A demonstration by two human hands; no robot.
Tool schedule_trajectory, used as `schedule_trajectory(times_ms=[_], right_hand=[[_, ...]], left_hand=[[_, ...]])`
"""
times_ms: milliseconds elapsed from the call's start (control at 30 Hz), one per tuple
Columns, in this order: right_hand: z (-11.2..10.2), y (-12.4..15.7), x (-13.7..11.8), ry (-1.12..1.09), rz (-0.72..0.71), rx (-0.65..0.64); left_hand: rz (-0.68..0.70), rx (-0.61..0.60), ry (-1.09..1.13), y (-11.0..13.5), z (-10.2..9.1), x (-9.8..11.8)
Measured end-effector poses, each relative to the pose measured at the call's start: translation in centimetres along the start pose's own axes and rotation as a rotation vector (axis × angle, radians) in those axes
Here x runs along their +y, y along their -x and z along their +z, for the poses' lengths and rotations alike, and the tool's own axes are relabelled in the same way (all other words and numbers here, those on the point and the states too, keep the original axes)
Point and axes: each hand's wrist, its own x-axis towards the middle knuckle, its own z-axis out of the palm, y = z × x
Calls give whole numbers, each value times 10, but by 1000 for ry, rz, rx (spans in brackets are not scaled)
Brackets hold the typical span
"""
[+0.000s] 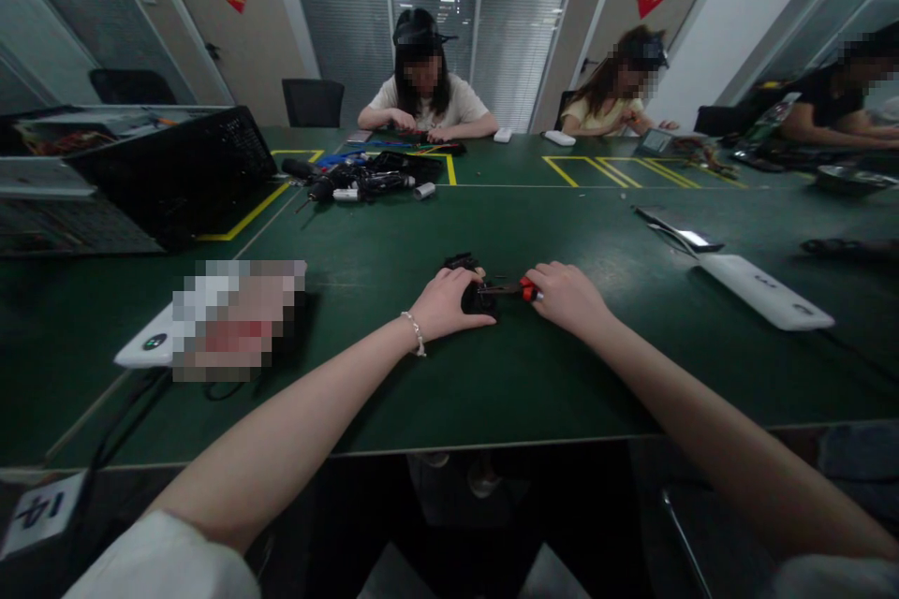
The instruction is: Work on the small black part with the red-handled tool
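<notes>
Left hand, head view: arched over a small black part, with thumb stretched away from the curved fingers, one on the near side and the others on the far side. Unclear how hard pressed against it, with much of the part hidden underneath. Right hand: curled firmly round the red handles of a pair of pliers, just right of the part. Pointing left with dark jaws, tip reaching the part; too small to make out whether biting on anything.

Part itself: lying between both hands on a green table, with more dark bits just beyond, by the left fingers. On the left wrist, left of and nearer than the part: a pale bracelet.

Well left of the part: a white device, partly blurred out. Farther left and beyond: an open computer case, black-panelled, wires inside. Beyond the part, slightly left: a heap of black and blue cables.

Well right of the part: a white power bank, with a flat phone-like device just past its far end.

Far beyond the part, across the table: one seated co-worker, bent over small items; farther right, two more.
</notes>
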Motion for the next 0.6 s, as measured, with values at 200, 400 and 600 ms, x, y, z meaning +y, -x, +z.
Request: schedule_trajectory(times_ms=[200, 400, 600], right_hand=[[2, 0, -1, -9, 10, -3], [3, -1, 0, -31, 19, -14], [3, 0, 1, -26, 18, 3]], left_hand=[[1, -12, -4, 0, -1, 0], [-1, -13, 0, 0, -1, 0], [-5, -16, 15, -1, -1, -2]])
